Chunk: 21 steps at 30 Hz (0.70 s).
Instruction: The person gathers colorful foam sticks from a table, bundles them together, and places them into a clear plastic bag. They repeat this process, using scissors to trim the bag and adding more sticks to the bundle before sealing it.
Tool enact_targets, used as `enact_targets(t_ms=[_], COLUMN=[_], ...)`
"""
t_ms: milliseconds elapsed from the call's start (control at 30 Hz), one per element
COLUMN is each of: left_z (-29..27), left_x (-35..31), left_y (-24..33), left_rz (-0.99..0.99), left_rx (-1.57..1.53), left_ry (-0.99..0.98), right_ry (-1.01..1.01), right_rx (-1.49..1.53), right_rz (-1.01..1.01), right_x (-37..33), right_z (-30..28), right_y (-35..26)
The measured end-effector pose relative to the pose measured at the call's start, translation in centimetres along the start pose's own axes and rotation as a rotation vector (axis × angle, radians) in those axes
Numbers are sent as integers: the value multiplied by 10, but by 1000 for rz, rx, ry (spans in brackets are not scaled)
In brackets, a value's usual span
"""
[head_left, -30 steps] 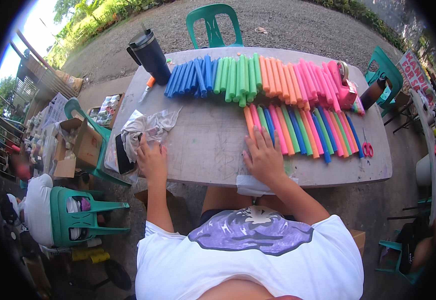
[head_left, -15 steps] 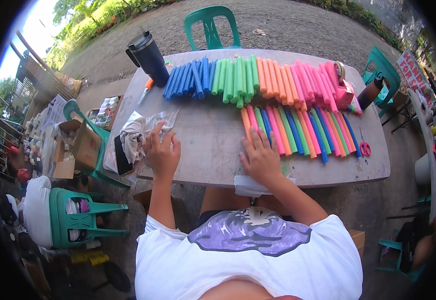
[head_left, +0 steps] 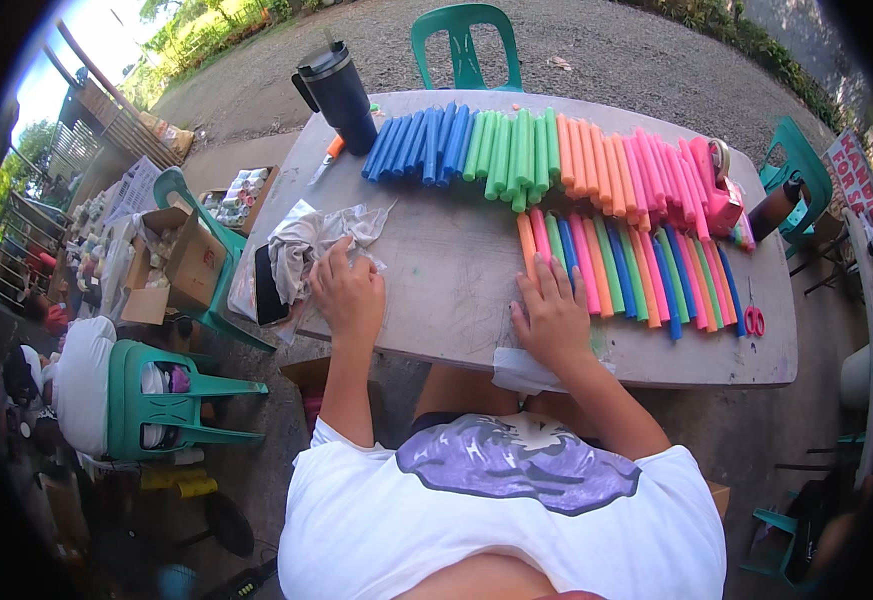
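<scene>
My left hand (head_left: pixel 349 292) rests on the table at the edge of a crumpled pale cloth and clear plastic (head_left: pixel 301 250), its fingers loosely apart, gripping nothing. A dark phone (head_left: pixel 272 288) lies beside the cloth. My right hand (head_left: pixel 556 315) lies flat, fingers stretched out, on the near end of the leftmost sticks in a row of mixed-colour candles (head_left: pixel 636 270). Behind that row, candles are grouped by colour: blue (head_left: pixel 421 145), green (head_left: pixel 512 155), orange (head_left: pixel 596 165) and pink (head_left: pixel 666 175), some stacked on others.
A dark tumbler (head_left: pixel 341 100) and an orange-handled cutter (head_left: pixel 332 150) stand and lie at the far left. Red scissors (head_left: pixel 753 318), a pink tape dispenser (head_left: pixel 721 195) and a dark bottle (head_left: pixel 776 208) sit at the right. White paper (head_left: pixel 524 370) hangs over the table's near edge.
The whole view has shifted, so the table appears further right. My left hand's fingers have lowered and flattened by the cloth. My right hand stays on the candle ends.
</scene>
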State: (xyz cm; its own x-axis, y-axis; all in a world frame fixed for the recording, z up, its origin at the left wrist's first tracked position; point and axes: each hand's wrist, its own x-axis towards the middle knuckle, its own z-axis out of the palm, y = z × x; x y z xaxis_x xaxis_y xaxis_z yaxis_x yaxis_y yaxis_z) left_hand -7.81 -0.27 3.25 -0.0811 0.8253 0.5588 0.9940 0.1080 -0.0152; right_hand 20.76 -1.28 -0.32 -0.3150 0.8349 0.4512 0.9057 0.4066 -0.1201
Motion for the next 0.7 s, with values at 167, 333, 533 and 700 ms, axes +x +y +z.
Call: enact_targets(t_ms=[167,333,533,700], left_z=[10,14,28,39], left_x=[-25,-18,-11,-14], left_y=[-36,-29,-34,-50], left_rz=[-117,-70,-236,-231], left_rx=[92,100,-129,-161], left_ry=[-23,-17,-86,-48], right_ry=[1,-13,-4,-3], right_rx=[31,50,49,51], right_rz=[-11,-10,-5,0], right_x=[0,0,1,1], right_z=[0,-2,-2,-3], right_y=[-2,-1,0,-1])
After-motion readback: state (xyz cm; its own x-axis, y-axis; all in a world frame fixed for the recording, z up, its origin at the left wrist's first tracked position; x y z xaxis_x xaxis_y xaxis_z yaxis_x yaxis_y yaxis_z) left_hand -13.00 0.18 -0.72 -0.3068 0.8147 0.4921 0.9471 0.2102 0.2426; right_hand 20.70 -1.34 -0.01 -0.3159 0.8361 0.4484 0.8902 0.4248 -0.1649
